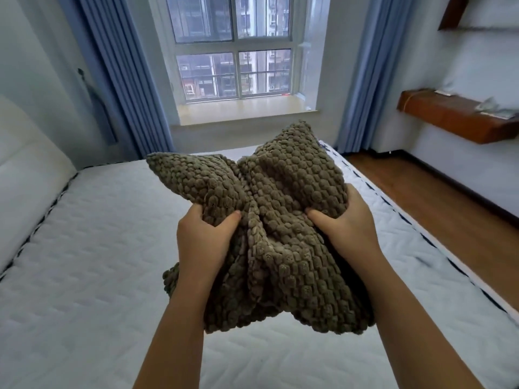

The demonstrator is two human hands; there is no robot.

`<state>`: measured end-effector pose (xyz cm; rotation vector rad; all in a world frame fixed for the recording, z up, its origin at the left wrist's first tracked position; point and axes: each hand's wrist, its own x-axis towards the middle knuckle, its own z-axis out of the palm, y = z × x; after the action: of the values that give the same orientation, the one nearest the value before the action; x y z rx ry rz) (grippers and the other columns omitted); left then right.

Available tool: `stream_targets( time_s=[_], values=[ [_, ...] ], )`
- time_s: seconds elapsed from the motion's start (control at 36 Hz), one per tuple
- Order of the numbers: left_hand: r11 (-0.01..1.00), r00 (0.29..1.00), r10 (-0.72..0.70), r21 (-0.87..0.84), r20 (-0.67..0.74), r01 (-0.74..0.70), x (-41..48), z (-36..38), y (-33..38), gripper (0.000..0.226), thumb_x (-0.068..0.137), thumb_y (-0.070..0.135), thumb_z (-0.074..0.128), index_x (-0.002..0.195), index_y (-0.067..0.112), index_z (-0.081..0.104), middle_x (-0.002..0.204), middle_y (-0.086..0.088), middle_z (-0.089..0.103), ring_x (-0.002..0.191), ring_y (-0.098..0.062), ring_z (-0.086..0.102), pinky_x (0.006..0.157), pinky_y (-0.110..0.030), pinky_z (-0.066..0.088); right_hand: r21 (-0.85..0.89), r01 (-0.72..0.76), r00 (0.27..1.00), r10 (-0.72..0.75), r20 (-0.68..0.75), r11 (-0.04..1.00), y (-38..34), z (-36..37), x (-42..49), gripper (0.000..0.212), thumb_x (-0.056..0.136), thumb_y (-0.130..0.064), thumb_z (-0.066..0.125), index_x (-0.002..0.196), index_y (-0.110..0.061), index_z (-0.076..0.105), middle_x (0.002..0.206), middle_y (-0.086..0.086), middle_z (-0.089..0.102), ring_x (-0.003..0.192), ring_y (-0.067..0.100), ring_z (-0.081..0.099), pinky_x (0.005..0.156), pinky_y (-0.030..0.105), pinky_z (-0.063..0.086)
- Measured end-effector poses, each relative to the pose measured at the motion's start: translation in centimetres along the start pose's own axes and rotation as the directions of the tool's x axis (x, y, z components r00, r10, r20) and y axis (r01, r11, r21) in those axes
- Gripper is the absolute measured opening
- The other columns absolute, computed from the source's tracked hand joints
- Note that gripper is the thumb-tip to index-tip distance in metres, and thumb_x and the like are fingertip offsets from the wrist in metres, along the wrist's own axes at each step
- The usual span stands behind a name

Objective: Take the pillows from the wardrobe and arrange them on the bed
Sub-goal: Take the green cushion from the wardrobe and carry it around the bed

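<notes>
Currently both hands, left hand (202, 242) and right hand (348, 228), clutch the olive pillow (280, 220) above the bed (84, 248). Release the bunched middle, then lay it flat toward the headboard edge.

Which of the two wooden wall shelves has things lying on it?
The lower shelf on the right wall: light items, too blurred to name, lie on its top. The upper shelf shows only a bare corner.

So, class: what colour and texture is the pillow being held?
Olive-brown pillow, bobbly knit; head view.
</notes>
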<state>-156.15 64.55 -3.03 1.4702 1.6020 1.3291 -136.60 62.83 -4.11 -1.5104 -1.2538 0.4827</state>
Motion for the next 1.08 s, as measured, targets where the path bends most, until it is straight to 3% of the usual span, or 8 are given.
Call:
stream_targets(
  time_s=[0.31,0.42,0.5,0.69,0.86,0.94,1.03,1.08],
  values=[
    [0.997,1.0,-0.017,-0.07,-0.011,0.016,-0.9,9.9,4.7,0.025,0.071,0.025,0.075,0.09,0.013,0.066,0.095,-0.006,0.07,0.089,-0.024,0.065,0.086,-0.04,0.052,-0.011,0.015,1.0,-0.016,-0.021,1.0,4.0,-8.6,4.9,0.042,0.067,-0.025,0.072,0.092,-0.04,0.042,0.084,-0.028,0.049,0.076,-0.01,0.048,0.061,0.011,0.033],
    [0.996,0.999,0.044,-0.077,0.025,-0.042,-0.9,12.1,5.8,0.021,0.07,0.024,0.076,0.086,0.013,0.066,0.093,-0.006,0.07,0.087,-0.02,0.064,0.081,-0.031,0.05,-0.015,-0.007,0.998,0.006,-0.067,1.0,5.0,-10.6,5.3,0.04,0.069,-0.024,0.072,0.098,-0.032,0.046,0.084,-0.023,0.05,0.077,-0.006,0.048,0.062,0.013,0.034],
    [0.993,0.995,0.08,-0.096,0.056,-0.074,-0.9,13.1,6.1,0.027,0.071,0.023,0.076,0.092,0.007,0.069,0.095,-0.008,0.071,0.088,-0.021,0.065,0.085,-0.034,0.052,-0.022,-0.015,0.994,0.013,-0.108,1.0,5.3,-11.5,5.2,0.039,0.069,-0.023,0.072,0.098,-0.03,0.047,0.084,-0.025,0.049,0.078,-0.008,0.047,0.062,0.014,0.034],
    [0.981,0.984,0.13,-0.158,0.124,-0.109,-0.9,15.9,6.2,0.027,0.07,0.021,0.076,0.093,0.008,0.07,0.083,0.001,0.068,0.082,-0.016,0.065,0.077,-0.027,0.048,-0.048,-0.039,0.983,0.03,-0.179,0.998,6.4,-13.4,4.7,0.041,0.07,-0.023,0.071,0.097,-0.035,0.043,0.083,-0.028,0.048,0.076,-0.012,0.045,0.062,0.011,0.032],
    [0.979,0.976,0.126,-0.184,0.178,-0.093,-1.8,20.0,7.1,0.014,0.069,0.021,0.076,0.08,0.016,0.068,0.076,0.009,0.067,0.078,-0.012,0.066,0.073,-0.027,0.049,-0.088,-0.06,0.972,0.038,-0.233,0.994,8.4,-17.0,5.8,0.043,0.067,-0.022,0.073,0.097,-0.034,0.045,0.083,-0.027,0.048,0.078,0.001,0.05,0.066,0.021,0.037],
    [0.974,0.971,0.145,-0.201,0.19,-0.106,-2.1,22.9,8.1,0.013,0.069,0.021,0.077,0.076,0.022,0.066,0.074,0.014,0.065,0.075,-0.004,0.064,0.066,-0.019,0.048,-0.087,-0.064,0.969,0.041,-0.244,0.994,10.0,-19.4,7.1,0.044,0.066,-0.024,0.073,0.097,-0.035,0.045,0.085,-0.019,0.05,0.085,0.01,0.052,0.072,0.025,0.037],
    [0.967,0.967,0.179,-0.213,0.183,-0.139,-2.7,26.4,9.4,0.017,0.069,0.022,0.077,0.069,0.03,0.062,0.07,0.019,0.062,0.071,0.005,0.06,0.055,-0.004,0.044,-0.066,-0.051,0.964,0.032,-0.264,0.997,12.3,-22.2,8.8,0.045,0.066,-0.023,0.074,0.098,-0.035,0.044,0.085,-0.021,0.051,0.084,0.009,0.051,0.065,0.019,0.036],
    [0.964,0.967,0.187,-0.22,0.17,-0.148,-3.1,29.1,10.4,0.018,0.069,0.022,0.077,0.066,0.03,0.061,0.07,0.018,0.063,0.071,0.004,0.061,0.056,-0.005,0.045,-0.054,-0.049,0.963,0.033,-0.269,0.997,13.8,-24.4,10.2,0.046,0.066,-0.025,0.074,0.098,-0.036,0.043,0.085,-0.025,0.049,0.08,0.004,0.05,0.063,0.017,0.035]
  ],
)
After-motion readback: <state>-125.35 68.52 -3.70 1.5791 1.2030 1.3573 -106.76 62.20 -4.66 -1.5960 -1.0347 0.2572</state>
